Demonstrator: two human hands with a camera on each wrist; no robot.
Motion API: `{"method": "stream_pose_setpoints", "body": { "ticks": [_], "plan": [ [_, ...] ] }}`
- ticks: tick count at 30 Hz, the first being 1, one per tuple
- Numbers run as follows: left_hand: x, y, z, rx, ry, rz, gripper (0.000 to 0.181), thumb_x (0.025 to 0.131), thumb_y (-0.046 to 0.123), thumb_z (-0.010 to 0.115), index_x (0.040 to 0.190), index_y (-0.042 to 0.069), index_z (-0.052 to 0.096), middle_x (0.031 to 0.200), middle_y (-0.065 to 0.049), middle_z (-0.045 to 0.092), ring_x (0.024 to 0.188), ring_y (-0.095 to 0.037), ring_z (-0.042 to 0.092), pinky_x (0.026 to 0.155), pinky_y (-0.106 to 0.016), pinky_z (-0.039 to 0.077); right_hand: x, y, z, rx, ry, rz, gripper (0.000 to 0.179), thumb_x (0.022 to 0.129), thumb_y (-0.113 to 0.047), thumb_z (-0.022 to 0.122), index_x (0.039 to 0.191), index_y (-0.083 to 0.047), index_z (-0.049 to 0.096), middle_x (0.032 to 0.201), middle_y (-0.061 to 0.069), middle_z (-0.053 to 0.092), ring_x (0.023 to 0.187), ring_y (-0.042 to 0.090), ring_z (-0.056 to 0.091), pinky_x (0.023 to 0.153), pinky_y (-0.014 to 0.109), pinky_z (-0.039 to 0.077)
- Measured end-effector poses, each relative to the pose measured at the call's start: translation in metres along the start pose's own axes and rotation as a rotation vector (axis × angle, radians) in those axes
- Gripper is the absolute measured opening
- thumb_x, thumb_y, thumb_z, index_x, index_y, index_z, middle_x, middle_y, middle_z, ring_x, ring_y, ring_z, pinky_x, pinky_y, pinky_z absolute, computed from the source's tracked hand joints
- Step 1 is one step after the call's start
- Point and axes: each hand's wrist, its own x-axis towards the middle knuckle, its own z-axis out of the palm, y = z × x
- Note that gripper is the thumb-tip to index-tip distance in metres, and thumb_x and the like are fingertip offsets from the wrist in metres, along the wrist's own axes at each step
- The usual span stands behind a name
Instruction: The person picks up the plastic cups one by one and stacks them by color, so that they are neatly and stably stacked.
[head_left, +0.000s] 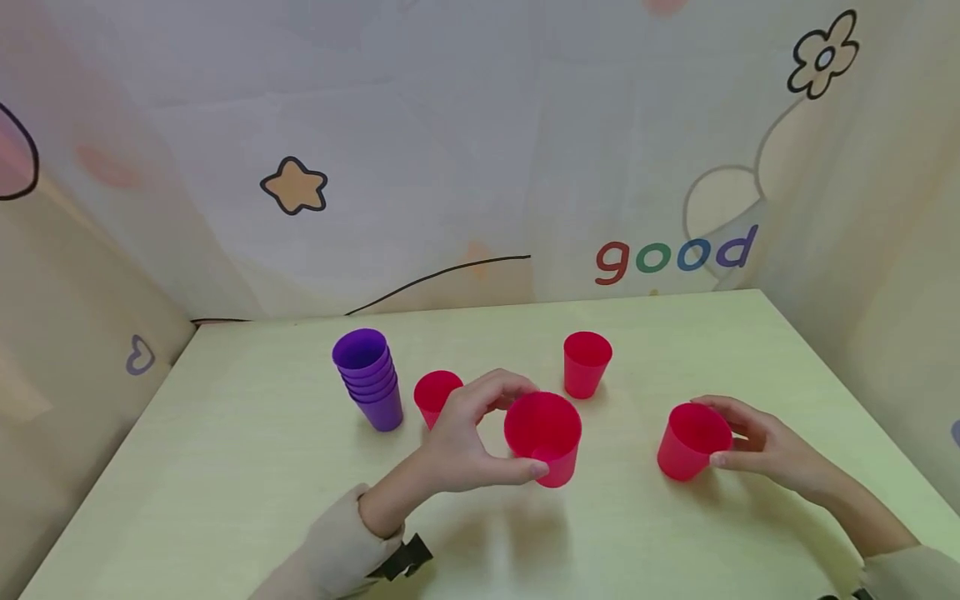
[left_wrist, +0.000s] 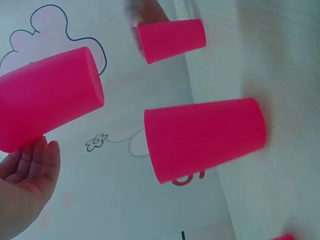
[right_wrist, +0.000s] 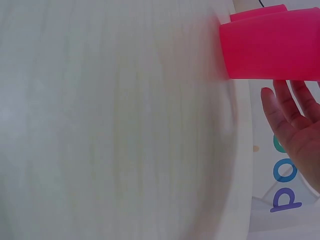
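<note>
My left hand (head_left: 472, 442) grips a red cup (head_left: 551, 467) from its left side, thumb in front and fingers behind. That cup (left_wrist: 50, 97) is held mouth up above the table, also seen in the left wrist view. At the right, my right hand (head_left: 772, 446) holds another red cup (head_left: 678, 454) between thumb and fingers, close over the table. In the right wrist view its fingers (right_wrist: 285, 105) touch the cup's wall (right_wrist: 275, 47). A third red cup (head_left: 587, 371) stands upright behind and between the hands. Partly hidden by my left hand is one more red cup (head_left: 433, 396).
A nested stack of purple cups (head_left: 378, 400) stands at the left, mouths up. The pale table (head_left: 187, 483) ends at the back against a printed cloth (head_left: 450, 150), with cloth also along both sides. A black strap (head_left: 405, 558) hangs at my left sleeve.
</note>
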Motion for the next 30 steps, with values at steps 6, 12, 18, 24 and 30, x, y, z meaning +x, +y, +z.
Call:
{"method": "stream_pose_setpoints", "body": {
  "ticks": [6,12,18,24,30],
  "plan": [
    [0.01,0.003,0.013,-0.056,0.017,-0.047,0.053,0.064,0.006,0.078,0.11,0.002,0.054,0.103,-0.007,0.058,0.093,-0.014,0.056,0.075,-0.032,0.052,0.002,-0.003,0.002,-0.006,0.0,0.006,0.058,0.081,-0.002,0.063,0.131,0.002,0.034,0.117,-0.015,0.049,0.101,0.001,0.051,0.072,0.031,0.053],
    [0.025,0.007,0.027,-0.061,0.034,-0.144,0.055,0.066,0.01,0.078,0.115,0.006,0.052,0.108,-0.003,0.057,0.095,-0.011,0.055,0.076,-0.028,0.051,0.003,-0.004,0.002,-0.028,0.007,0.018,0.059,0.08,-0.004,0.064,0.131,0.002,0.035,0.116,-0.016,0.05,0.101,0.0,0.05,0.072,0.03,0.053],
    [0.042,0.008,0.04,-0.056,0.054,-0.181,0.057,0.068,0.013,0.078,0.117,0.006,0.051,0.108,0.0,0.056,0.093,-0.009,0.054,0.077,-0.024,0.049,0.003,-0.004,0.001,-0.024,0.007,0.006,0.058,0.08,-0.003,0.064,0.131,0.002,0.035,0.116,-0.016,0.05,0.102,-0.001,0.049,0.071,0.032,0.053],
    [0.054,0.004,0.053,-0.048,0.063,-0.17,0.055,0.068,0.014,0.079,0.116,0.007,0.052,0.106,0.002,0.057,0.089,-0.005,0.055,0.075,-0.021,0.049,0.001,-0.004,0.002,-0.043,0.031,0.014,0.06,0.08,-0.005,0.065,0.131,0.001,0.035,0.117,-0.016,0.049,0.101,0.001,0.051,0.071,0.033,0.053],
    [0.066,0.002,0.066,-0.067,0.033,-0.191,0.056,0.069,0.015,0.079,0.117,0.007,0.052,0.106,0.004,0.056,0.09,-0.002,0.054,0.075,-0.019,0.048,-0.001,-0.003,0.003,-0.041,0.041,0.025,0.059,0.08,-0.004,0.065,0.132,-0.001,0.036,0.117,-0.015,0.049,0.099,0.003,0.053,0.071,0.032,0.053]
  ]
}}
